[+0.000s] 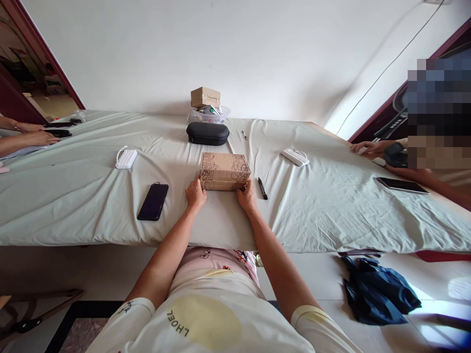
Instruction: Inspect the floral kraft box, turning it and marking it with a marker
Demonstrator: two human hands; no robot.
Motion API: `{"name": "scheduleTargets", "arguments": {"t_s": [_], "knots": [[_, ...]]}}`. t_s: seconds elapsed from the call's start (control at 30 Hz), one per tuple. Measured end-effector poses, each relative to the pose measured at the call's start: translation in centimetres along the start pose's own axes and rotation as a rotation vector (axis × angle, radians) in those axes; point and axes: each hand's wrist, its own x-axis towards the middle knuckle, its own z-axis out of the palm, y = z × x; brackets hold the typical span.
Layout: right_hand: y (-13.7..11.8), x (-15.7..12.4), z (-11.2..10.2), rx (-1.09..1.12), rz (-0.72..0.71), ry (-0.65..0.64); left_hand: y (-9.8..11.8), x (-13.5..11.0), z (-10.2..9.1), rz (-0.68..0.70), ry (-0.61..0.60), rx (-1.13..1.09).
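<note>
A brown cardboard box (224,171) printed with rose outlines lies on the table (73,196) covered by a pale green sheet, straight ahead of me. My left hand (195,194) grips its near left corner with curled fingers. My right hand (247,195) grips its near right corner the same way. A black marker (262,188) lies just right of my right hand. A black phone (153,201) lies face down to the left of my left hand.
A black oval case (207,133), a clear tub (208,115) with a second cardboard box (205,97) on top, and two white items (126,158) (295,157) lie further back. Other people's hands rest at the left (29,138) and right (370,147) edges. A dark umbrella (377,290) lies on the floor.
</note>
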Motion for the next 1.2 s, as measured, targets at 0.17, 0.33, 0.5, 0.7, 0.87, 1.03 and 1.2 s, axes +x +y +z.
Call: {"name": "scheduleTargets", "arguments": {"t_s": [0.17,0.33,0.5,0.7,0.87,1.03,1.2], "knots": [[0.03,0.10,0.02,-0.016,0.004,-0.009,-0.02,0.01,-0.05,0.004,0.004,0.002],[0.21,0.11,0.13,-0.003,0.005,0.002,-0.03,0.02,-0.06,-0.001,0.000,0.003],[0.23,0.10,0.10,0.005,-0.011,0.011,-0.08,0.10,-0.05,0.000,-0.003,-0.001],[-0.02,0.12,-0.02,-0.016,-0.012,0.007,-0.12,0.09,-0.02,0.001,0.013,-0.023],[0.03,0.12,0.01,-0.031,-0.019,0.015,-0.10,0.12,-0.08,-0.002,0.015,-0.037],[0.14,0.15,0.03,-0.037,-0.020,0.005,0.04,0.13,-0.39,-0.003,-0.003,-0.037],[0.48,0.29,0.15,-0.036,-0.016,-0.010,0.22,0.02,-0.71,-0.011,-0.007,-0.052]]}}
